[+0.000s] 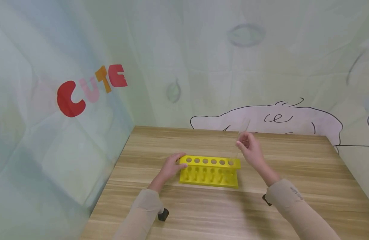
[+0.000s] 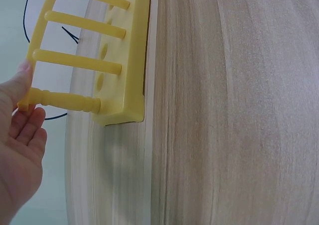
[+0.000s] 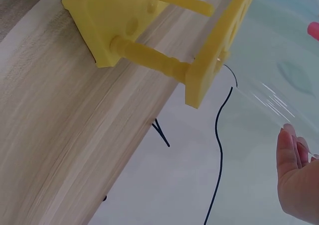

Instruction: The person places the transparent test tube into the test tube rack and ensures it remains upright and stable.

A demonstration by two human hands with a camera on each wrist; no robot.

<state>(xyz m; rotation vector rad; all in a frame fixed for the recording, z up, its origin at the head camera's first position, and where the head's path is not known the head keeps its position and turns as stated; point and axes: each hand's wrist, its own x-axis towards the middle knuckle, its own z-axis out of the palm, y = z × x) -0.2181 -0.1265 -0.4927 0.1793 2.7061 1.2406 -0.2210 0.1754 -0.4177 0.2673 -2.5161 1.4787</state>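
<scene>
A yellow test tube rack (image 1: 208, 183) stands upright on the table, with a row of holes in its top plate and pegs on its base. My left hand (image 1: 172, 166) grips the left end of the top plate; in the left wrist view the thumb and fingers of that hand (image 2: 20, 160) pinch the plate's corner. With the fingertips of my right hand (image 1: 251, 150) I hold a clear test tube (image 1: 245, 125), tilted above the rack's right end. The tube (image 3: 274, 103) slants toward the rightmost hole in the right wrist view. Whether its faint lower end is inside the hole, I cannot tell.
The wood-grain table (image 1: 202, 213) runs back to a printed cloth backdrop (image 1: 154, 73) that hangs behind it and on the left. Dark pieces (image 1: 163, 215) show at both wrists, near the sleeve cuffs.
</scene>
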